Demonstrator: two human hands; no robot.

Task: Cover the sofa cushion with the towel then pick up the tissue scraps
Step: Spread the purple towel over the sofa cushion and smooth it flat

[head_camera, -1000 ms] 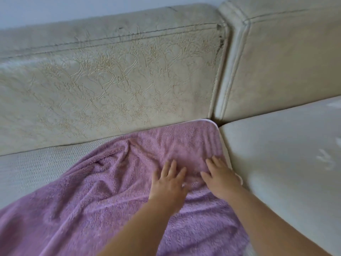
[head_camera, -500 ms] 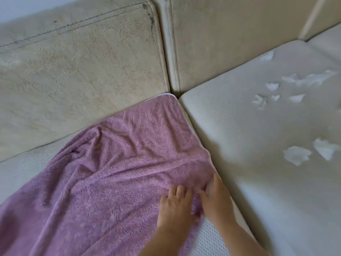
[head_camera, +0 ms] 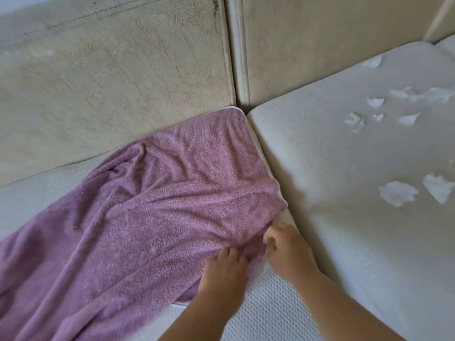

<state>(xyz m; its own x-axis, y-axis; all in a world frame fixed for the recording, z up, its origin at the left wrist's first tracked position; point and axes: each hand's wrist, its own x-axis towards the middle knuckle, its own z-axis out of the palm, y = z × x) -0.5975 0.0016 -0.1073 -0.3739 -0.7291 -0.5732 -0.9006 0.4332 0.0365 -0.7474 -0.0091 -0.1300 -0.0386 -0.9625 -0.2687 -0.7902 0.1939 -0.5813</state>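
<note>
A purple towel (head_camera: 152, 217) lies rumpled across the left sofa seat cushion (head_camera: 268, 313), reaching its back right corner. My left hand (head_camera: 225, 271) presses on the towel's near right edge with fingers bent into the fabric. My right hand (head_camera: 286, 247) pinches the same edge beside it, at the cushion's right border. Several white tissue scraps lie on the right seat cushion (head_camera: 332, 168): two larger ones (head_camera: 397, 196) at mid right and smaller ones (head_camera: 355, 120) farther back.
Worn cream backrests (head_camera: 118, 82) rise behind both cushions, with a seam gap (head_camera: 240, 70) between them. A third cushion edge (head_camera: 446, 43) shows at the far right. Bare textured cushion shows left of the towel and near my forearms.
My view swung right, bringing the tissue scraps into sight. Both hands slid back along the towel toward its near right edge, and my right hand now pinches that edge.
</note>
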